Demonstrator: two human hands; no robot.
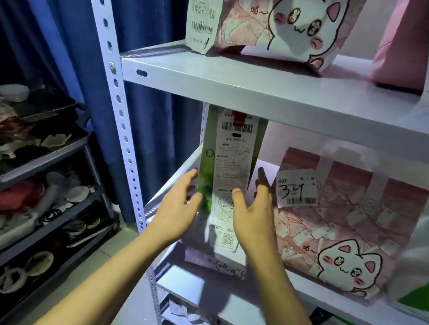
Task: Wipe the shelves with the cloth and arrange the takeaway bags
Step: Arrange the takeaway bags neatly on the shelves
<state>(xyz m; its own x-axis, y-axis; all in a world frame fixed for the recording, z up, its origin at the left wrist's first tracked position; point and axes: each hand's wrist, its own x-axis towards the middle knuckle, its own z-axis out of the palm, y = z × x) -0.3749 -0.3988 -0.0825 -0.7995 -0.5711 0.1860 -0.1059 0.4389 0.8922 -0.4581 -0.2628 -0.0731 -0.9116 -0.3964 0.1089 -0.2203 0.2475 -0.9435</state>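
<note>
Two bare forearms reach up from the bottom edge toward the middle shelf (pixel 327 292) of a white metal rack. Both hands are spread open with fingers loosely extended, flanking a tall green bag (pixel 206 177) that stands upright at the left end of that shelf. Left hand (pixel 179 206) lies against the bag's left side; right hand (pixel 254 210) is at its right side, thumb resting on the long receipt (pixel 230 180) hanging down the bag's front. Neither hand is closed around anything. Just right of the green bag stands a pink cat bag (pixel 342 232) bearing a tag marked 34. On the upper shelf (pixel 284 90), above the green bag, sits another cat-print bag (pixel 279 21) with a receipt marked 1. Left of the rack hangs a blue curtain (pixel 150 19).
</note>
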